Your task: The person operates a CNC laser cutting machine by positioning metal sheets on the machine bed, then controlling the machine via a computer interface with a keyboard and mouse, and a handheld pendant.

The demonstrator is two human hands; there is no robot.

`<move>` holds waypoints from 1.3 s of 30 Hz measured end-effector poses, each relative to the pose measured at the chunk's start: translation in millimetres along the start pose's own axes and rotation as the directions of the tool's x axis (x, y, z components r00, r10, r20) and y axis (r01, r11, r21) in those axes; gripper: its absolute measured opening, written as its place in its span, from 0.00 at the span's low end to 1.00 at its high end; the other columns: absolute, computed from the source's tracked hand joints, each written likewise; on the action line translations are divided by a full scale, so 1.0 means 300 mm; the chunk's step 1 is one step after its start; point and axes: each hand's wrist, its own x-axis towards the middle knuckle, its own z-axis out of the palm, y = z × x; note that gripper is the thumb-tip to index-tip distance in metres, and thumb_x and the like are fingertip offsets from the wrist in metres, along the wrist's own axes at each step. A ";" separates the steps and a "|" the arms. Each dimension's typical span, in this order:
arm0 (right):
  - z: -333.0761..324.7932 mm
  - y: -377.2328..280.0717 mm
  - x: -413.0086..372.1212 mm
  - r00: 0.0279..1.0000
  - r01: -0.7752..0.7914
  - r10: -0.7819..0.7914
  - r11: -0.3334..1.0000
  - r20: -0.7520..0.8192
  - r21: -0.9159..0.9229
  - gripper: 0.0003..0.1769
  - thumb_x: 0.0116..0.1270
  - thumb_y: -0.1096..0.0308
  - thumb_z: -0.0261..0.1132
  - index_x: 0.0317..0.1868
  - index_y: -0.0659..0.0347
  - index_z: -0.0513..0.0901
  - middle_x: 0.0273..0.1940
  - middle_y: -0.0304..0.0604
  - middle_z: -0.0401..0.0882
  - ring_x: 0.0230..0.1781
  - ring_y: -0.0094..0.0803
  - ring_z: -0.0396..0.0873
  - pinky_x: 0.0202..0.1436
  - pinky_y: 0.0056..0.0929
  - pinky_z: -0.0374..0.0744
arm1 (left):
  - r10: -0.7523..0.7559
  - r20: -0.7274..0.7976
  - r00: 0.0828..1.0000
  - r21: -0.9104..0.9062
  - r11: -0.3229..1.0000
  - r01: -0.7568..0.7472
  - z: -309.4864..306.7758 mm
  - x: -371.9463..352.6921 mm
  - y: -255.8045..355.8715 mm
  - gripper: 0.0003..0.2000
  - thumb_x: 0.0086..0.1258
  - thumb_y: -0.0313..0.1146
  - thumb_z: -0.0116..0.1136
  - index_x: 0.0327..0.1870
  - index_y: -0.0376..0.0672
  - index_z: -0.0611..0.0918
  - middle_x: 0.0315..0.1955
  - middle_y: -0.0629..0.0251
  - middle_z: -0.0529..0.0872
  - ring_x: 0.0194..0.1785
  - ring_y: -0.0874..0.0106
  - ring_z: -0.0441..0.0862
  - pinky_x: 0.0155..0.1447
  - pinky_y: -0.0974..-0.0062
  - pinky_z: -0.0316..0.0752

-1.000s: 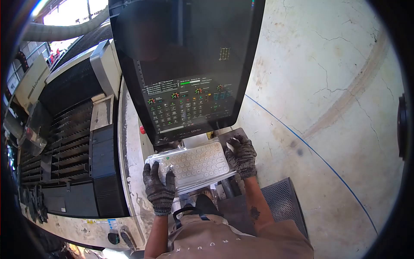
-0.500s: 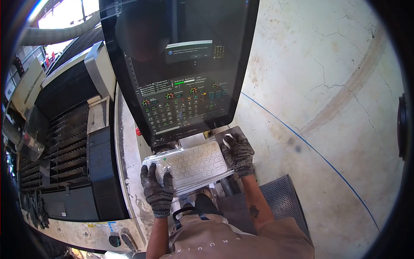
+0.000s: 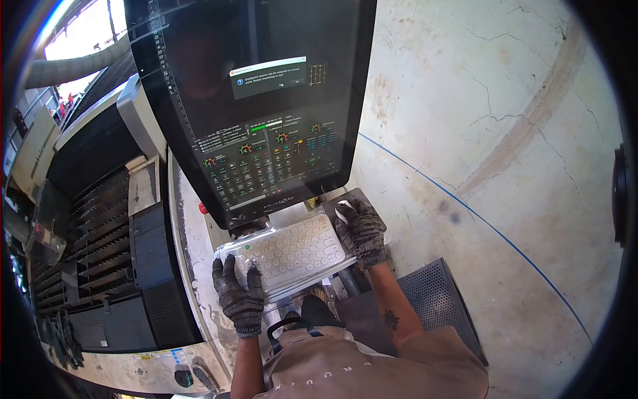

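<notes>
A large dark monitor (image 3: 266, 100) shows a dialog box over rows of icons and dials. Below it lies a pale keyboard (image 3: 292, 249) under clear plastic. My left hand (image 3: 239, 296), in a dark striped glove, rests at the keyboard's left edge with its fingers apart. To the right of the keyboard, my gloved right hand (image 3: 362, 233) is closed over a white mouse (image 3: 343, 210), mostly hidden beneath the fingers, on a dark pad.
At the left stands a large machine with a slatted bed (image 3: 93, 233) and a pale frame. A red button (image 3: 203, 208) sits beside the monitor. A blue line (image 3: 465, 207) crosses the concrete floor, near a perforated metal step (image 3: 435, 299).
The view has shifted, so the monitor and keyboard sit slightly further left. On the screen, the pointer has moved up onto the dialog box, which looks brighter. Both hands keep their places.
</notes>
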 end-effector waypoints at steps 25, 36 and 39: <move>-0.028 -0.023 -0.002 1.000 0.001 -0.002 1.000 0.028 0.015 0.24 0.72 0.51 0.71 0.65 0.46 0.89 0.70 0.52 0.83 0.70 0.50 0.80 0.77 0.50 0.76 | 0.041 -0.004 0.999 0.027 0.999 -0.040 0.003 -0.001 -0.009 0.29 0.73 0.42 0.72 0.70 0.35 0.80 0.73 0.36 0.76 0.78 0.41 0.72 0.82 0.47 0.67; -0.048 -0.042 0.001 0.998 -0.021 0.021 1.000 0.055 0.002 0.27 0.74 0.48 0.70 0.68 0.50 0.87 0.71 0.51 0.82 0.73 0.50 0.78 0.80 0.49 0.72 | 0.037 0.006 0.999 0.027 0.999 -0.037 0.009 -0.003 -0.022 0.29 0.73 0.43 0.72 0.70 0.35 0.80 0.73 0.37 0.76 0.78 0.41 0.72 0.82 0.47 0.66; -0.044 -0.038 0.003 0.997 -0.024 0.026 0.999 0.068 -0.030 0.28 0.75 0.47 0.69 0.69 0.49 0.86 0.72 0.51 0.82 0.73 0.50 0.78 0.81 0.49 0.71 | 0.040 0.003 0.999 0.032 0.999 -0.040 0.010 -0.003 -0.025 0.30 0.73 0.43 0.72 0.71 0.36 0.80 0.73 0.37 0.76 0.78 0.41 0.72 0.83 0.47 0.66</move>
